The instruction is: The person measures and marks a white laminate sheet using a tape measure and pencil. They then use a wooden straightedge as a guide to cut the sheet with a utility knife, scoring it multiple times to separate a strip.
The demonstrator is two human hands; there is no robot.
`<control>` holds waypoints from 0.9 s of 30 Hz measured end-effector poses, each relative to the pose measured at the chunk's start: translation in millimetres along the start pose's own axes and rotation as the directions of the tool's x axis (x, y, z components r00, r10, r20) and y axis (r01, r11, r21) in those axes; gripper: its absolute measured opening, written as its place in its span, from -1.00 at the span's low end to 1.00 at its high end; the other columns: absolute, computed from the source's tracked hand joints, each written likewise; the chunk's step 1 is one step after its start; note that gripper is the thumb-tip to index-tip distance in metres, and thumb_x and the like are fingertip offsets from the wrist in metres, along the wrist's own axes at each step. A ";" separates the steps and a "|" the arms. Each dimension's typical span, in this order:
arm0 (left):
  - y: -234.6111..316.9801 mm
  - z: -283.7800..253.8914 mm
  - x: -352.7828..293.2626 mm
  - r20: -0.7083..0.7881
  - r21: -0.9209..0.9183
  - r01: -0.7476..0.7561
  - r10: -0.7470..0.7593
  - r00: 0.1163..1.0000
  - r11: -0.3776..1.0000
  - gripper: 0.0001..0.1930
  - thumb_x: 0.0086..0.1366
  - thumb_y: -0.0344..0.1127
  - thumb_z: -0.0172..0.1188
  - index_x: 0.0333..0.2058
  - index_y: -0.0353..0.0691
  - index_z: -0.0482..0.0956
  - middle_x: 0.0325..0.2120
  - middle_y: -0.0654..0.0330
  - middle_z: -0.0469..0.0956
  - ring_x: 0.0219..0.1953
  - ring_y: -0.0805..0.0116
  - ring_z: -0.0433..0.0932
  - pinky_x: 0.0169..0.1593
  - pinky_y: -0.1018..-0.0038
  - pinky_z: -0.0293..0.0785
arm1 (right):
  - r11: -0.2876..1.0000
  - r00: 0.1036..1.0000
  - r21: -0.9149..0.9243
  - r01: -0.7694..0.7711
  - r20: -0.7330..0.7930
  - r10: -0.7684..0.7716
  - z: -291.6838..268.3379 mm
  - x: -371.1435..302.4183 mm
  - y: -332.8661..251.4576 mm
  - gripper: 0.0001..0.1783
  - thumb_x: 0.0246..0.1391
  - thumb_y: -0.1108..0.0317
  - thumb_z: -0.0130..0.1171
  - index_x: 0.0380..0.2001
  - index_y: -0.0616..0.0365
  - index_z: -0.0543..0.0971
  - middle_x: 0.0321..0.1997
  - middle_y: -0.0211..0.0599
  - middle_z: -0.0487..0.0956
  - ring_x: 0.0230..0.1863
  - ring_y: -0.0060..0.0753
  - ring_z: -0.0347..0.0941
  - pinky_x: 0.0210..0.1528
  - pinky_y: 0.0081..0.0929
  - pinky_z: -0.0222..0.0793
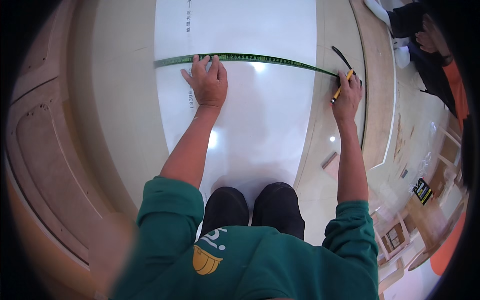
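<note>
A green tape measure blade (272,59) lies stretched crosswise over a broad white sheet (260,115), from the sheet's left edge to beyond its right edge. My left hand (207,85) rests on the sheet with its fingers spread, fingertips pressing on the blade left of centre. At the blade's right end, my right hand (347,99) is closed around the tape measure's case, mostly hidden by the fingers. An orange pen-like marking tool (337,94) with a dark tip is held between those same fingers, slanting down to the left. A black strap (342,56) loops out above this hand.
Pale tiled floor (115,100) borders the sheet. A wooden panel (45,165) stands along the left, and a wooden board (377,100) runs down the right. A small brown block (330,164) lies near my right forearm. Another person's hands (429,36) show at upper right; wooden stools (395,237) stand lower right.
</note>
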State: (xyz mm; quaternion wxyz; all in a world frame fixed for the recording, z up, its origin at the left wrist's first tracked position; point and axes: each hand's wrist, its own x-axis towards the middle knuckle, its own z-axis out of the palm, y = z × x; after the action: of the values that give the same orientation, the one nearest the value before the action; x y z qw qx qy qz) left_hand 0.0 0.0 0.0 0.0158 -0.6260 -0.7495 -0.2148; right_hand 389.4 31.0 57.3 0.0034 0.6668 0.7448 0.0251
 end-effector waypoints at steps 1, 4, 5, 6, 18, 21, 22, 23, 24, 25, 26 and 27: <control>-1.5 -2.4 2.4 0.012 0.011 -0.002 0.002 1.000 1.000 -0.74 0.32 -0.21 0.23 -0.04 -0.03 0.70 0.04 0.14 0.47 0.30 0.01 0.33 0.34 -0.41 -0.13 | 0.998 0.999 0.056 0.005 -0.044 -0.002 -4.9 2.0 -10.1 -0.48 0.18 0.24 0.28 0.20 -0.01 0.48 0.29 0.03 0.41 0.43 0.13 0.18 0.43 0.17 -0.07; 8.9 0.3 -5.4 0.017 -0.006 0.009 -0.009 1.000 1.000 -0.73 0.34 -0.19 0.21 -0.03 -0.05 0.70 0.05 0.12 0.48 0.31 0.01 0.32 0.35 -0.38 -0.14 | 0.984 0.992 0.169 0.058 -0.117 -0.038 -15.2 4.2 -22.7 -0.53 0.18 0.26 0.27 0.16 0.02 0.52 0.20 0.02 0.45 0.38 0.13 0.23 0.42 0.16 -0.03; 10.1 1.3 -4.7 0.010 -0.015 0.005 -0.005 1.000 1.000 -0.73 0.35 -0.20 0.20 -0.03 -0.06 0.70 0.05 0.12 0.48 0.31 0.01 0.32 0.35 -0.38 -0.14 | 0.976 0.989 0.205 0.075 -0.137 -0.047 -16.0 5.4 -29.8 -0.54 0.18 0.26 0.27 0.15 0.02 0.52 0.18 0.01 0.46 0.37 0.12 0.24 0.41 0.16 -0.03; 4.9 -1.7 -1.0 0.011 -0.002 -0.014 0.014 1.000 1.000 -0.74 0.34 -0.21 0.21 -0.04 -0.07 0.70 0.04 0.13 0.48 0.30 0.00 0.32 0.33 -0.41 -0.11 | 0.971 0.981 0.218 0.101 -0.182 -0.062 -12.4 5.3 -44.2 -0.54 0.19 0.23 0.26 0.15 0.02 0.52 0.15 -0.01 0.46 0.34 0.11 0.26 0.41 0.15 -0.03; 1.5 -2.2 0.0 0.001 0.021 -0.039 0.039 0.999 0.999 -0.71 0.34 -0.19 0.23 -0.02 -0.10 0.70 0.06 0.09 0.49 0.31 0.00 0.31 0.33 -0.38 -0.13 | 0.944 0.979 0.305 0.125 -0.191 -0.068 -10.0 8.7 -92.8 -0.58 0.16 0.30 0.28 0.10 0.02 0.54 0.11 -0.03 0.46 0.29 0.09 0.30 0.38 0.22 -0.05; 3.4 -3.4 -0.7 0.003 0.019 -0.035 0.035 0.999 0.999 -0.71 0.33 -0.19 0.24 -0.03 -0.09 0.70 0.05 0.09 0.49 0.30 -0.01 0.32 0.32 -0.39 -0.11 | 0.947 0.968 0.272 0.169 -0.227 -0.108 -14.4 6.6 -96.3 -0.55 0.10 0.38 0.28 0.10 0.04 0.54 0.11 -0.04 0.46 0.29 0.09 0.30 0.38 0.19 -0.01; 2.9 -2.4 -0.5 -0.005 0.020 -0.035 0.035 0.999 0.999 -0.71 0.33 -0.19 0.24 -0.03 -0.09 0.71 0.05 0.09 0.49 0.30 -0.01 0.32 0.32 -0.39 -0.10 | 0.938 0.960 0.278 0.207 -0.243 -0.140 -12.8 7.0 -96.0 -0.55 0.08 0.41 0.28 0.09 0.05 0.55 0.11 -0.04 0.45 0.29 0.08 0.30 0.38 0.15 0.02; 2.4 -1.5 -0.4 -0.012 0.021 -0.035 0.035 0.999 0.999 -0.71 0.32 -0.20 0.24 -0.03 -0.08 0.71 0.05 0.09 0.49 0.30 -0.01 0.32 0.31 -0.39 -0.10 | 0.927 0.951 0.284 0.244 -0.259 -0.171 -10.6 7.6 -95.6 -0.54 0.06 0.44 0.28 0.09 0.05 0.55 0.11 -0.05 0.45 0.29 0.08 0.30 0.38 0.12 0.04; 2.5 -1.6 -0.6 -0.011 0.029 -0.045 0.045 0.999 0.999 -0.72 0.32 -0.20 0.24 -0.03 -0.08 0.71 0.05 0.10 0.49 0.30 -0.01 0.32 0.31 -0.39 -0.10 | 0.901 0.915 0.282 0.329 -0.331 -0.230 -7.8 8.2 -98.0 -0.54 0.00 0.53 0.26 0.04 0.08 0.58 0.07 -0.08 0.46 0.20 0.03 0.35 0.32 -0.03 0.16; 2.5 -1.6 -0.5 -0.009 0.037 -0.055 0.055 0.998 0.998 -0.72 0.32 -0.20 0.24 -0.03 -0.07 0.71 0.05 0.10 0.49 0.30 -0.01 0.32 0.31 -0.39 -0.10 | 0.883 0.936 0.357 0.306 -0.284 -0.209 -8.1 7.2 -98.0 -0.56 0.00 0.53 0.25 0.02 0.09 0.59 0.06 -0.08 0.47 0.16 0.02 0.36 0.29 -0.06 0.18; 2.6 -1.4 -0.2 -0.007 0.045 -0.065 0.065 0.998 0.997 -0.72 0.32 -0.20 0.24 -0.03 -0.07 0.71 0.05 0.10 0.49 0.30 -0.01 0.32 0.31 -0.39 -0.09 | 0.860 0.953 0.428 0.278 -0.235 -0.191 -9.7 6.8 -97.4 -0.58 0.00 0.53 0.24 0.00 0.09 0.60 0.06 -0.09 0.47 0.13 0.00 0.37 0.26 -0.10 0.20; 2.3 -1.6 -0.5 -0.011 0.040 -0.063 0.063 0.998 0.997 -0.72 0.32 -0.21 0.25 -0.03 -0.06 0.71 0.05 0.10 0.49 0.29 -0.01 0.33 0.31 -0.39 -0.09 | 0.831 0.967 0.498 0.248 -0.183 -0.178 -11.7 6.5 -97.4 -0.60 0.01 0.54 0.23 -0.02 0.10 0.61 0.05 -0.10 0.47 0.09 -0.01 0.38 0.22 -0.13 0.22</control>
State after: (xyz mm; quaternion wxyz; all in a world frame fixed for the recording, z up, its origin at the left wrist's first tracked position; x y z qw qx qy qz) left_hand 1.9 -0.7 2.0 0.0395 -0.6475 -0.7334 -0.2033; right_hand 291.5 26.4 65.1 -0.2211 0.5528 0.7924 -0.1330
